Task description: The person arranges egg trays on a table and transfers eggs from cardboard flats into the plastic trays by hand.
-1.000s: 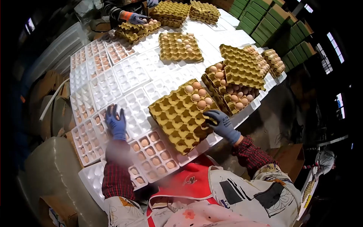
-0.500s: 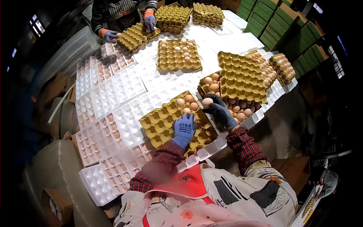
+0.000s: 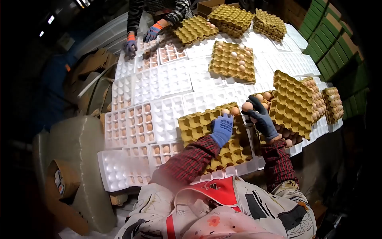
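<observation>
My left hand (image 3: pixel 222 129), in a blue glove, reaches over a mustard-coloured pulp egg tray (image 3: pixel 234 153). Its curled fingers are at a brown egg (image 3: pixel 225 112) near the tray's far edge, and another egg (image 3: pixel 234 111) sits just right of it. In a dark glove, my right hand (image 3: pixel 260 121) grips an egg (image 3: pixel 247 106) between fingers and thumb. A second pale rounded shape shows below that egg, partly hidden by the hand. Beside and under this hand lies a tray of eggs (image 3: pixel 289 138), partly covered by a tilted pulp tray (image 3: pixel 292 105).
White plastic egg trays (image 3: pixel 171 75) cover the table, several holding eggs. Another pulp tray with eggs (image 3: pixel 246 65) lies farther back. Pulp tray stacks (image 3: pixel 230 18) stand behind. A co-worker's gloved hands (image 3: pixel 151 34) are at the far left. Green cartons (image 3: pixel 334 44) rise at right.
The view has shifted, moving the table rightward in the picture. My left hand has moved toward the tray's far edge. The co-worker's hands have left their pulp tray for the white trays.
</observation>
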Demonstrator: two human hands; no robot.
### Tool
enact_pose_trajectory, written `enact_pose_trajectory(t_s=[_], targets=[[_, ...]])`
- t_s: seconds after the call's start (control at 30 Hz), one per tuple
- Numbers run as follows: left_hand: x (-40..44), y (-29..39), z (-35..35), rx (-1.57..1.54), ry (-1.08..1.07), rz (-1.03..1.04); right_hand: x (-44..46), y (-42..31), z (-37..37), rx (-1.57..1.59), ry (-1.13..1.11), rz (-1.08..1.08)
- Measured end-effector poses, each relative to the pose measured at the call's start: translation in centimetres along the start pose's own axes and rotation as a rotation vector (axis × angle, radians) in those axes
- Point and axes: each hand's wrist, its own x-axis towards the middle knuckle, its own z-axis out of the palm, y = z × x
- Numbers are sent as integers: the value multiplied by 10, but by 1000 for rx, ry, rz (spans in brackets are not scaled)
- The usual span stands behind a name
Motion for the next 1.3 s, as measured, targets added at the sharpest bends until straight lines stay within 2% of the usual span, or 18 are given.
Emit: enact_pose_trajectory(t_s=[0.07,0.13,0.2,0.23,0.27,0.33,0.4,0.47,0.53,0.67,0.7,0.8,0.9,1.07,1.13,1.17,1.27,1.3], targets=[[1,7,12,144,10,23,16,-2,-5,-200,-123,129],[-1,-12,10,-210,-5,77,43,21,-14,-641,-346,-130],[-8,-47,2,-762,143,198,47,32,-13,-1407,-338,-495],[-10,-58,11,-1627,27,67,42,27,-2,-1516,-326,-436],[-4,-87,12,-1839,-180,-32,39,23,5,-1615,-325,-380],[11,-96,11,-1734,49,245,40,35,6,-1685,-300,-482],[20,-72,-5,-731,223,143,52,52,-2,-1705,-262,-518],[39,-34,-11,37,17,54,54,50,-1,-1577,-249,-484],[60,-1,23,424,117,-209,62,47,-10,-1502,-318,-383],[57,-25,-9,31,-96,-37,64,35,-17,-1180,-317,-264],[43,-57,-29,-321,-76,-1,64,37,-22,-1021,-265,-216],[23,-163,-28,-894,320,-139,44,-1,20,-578,-70,132],[13,-329,-12,-743,691,-403,38,-4,27,-409,-51,171],[7,-507,3,-197,460,-1040,67,6,55,-445,-318,227],[14,-532,17,-83,219,-1014,86,13,88,-398,-431,292],[20,-522,10,-89,216,-1053,101,25,106,-528,-540,119],[34,-490,22,-162,625,-668,144,55,182,-819,-791,-129],[40,-480,20,-221,583,-577,165,77,207,-950,-843,-318]])
